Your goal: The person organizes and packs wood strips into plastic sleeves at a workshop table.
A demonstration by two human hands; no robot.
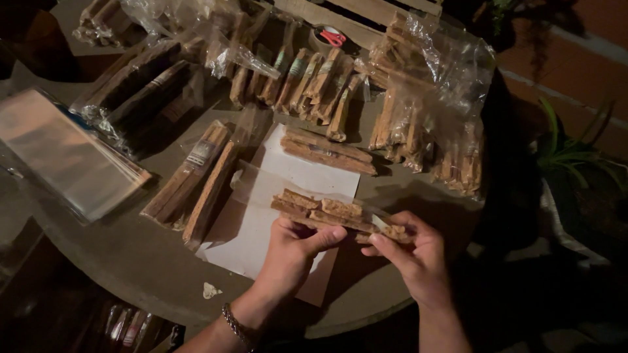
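Over white paper (288, 196), stick bundle (327, 212) btwn L hand (294, 252) & R hand (415, 255).

My one head-worn camera looks steeply down, close over the round table (131, 261), facing its far edge.

Both hands raised together, low centre of view.
My left hand (294, 252) curls palm-down, thumb stretched rightward, bracelet on its wrist; my right hand (412, 252) sits just beside it, fingers pinched, thumb on top.
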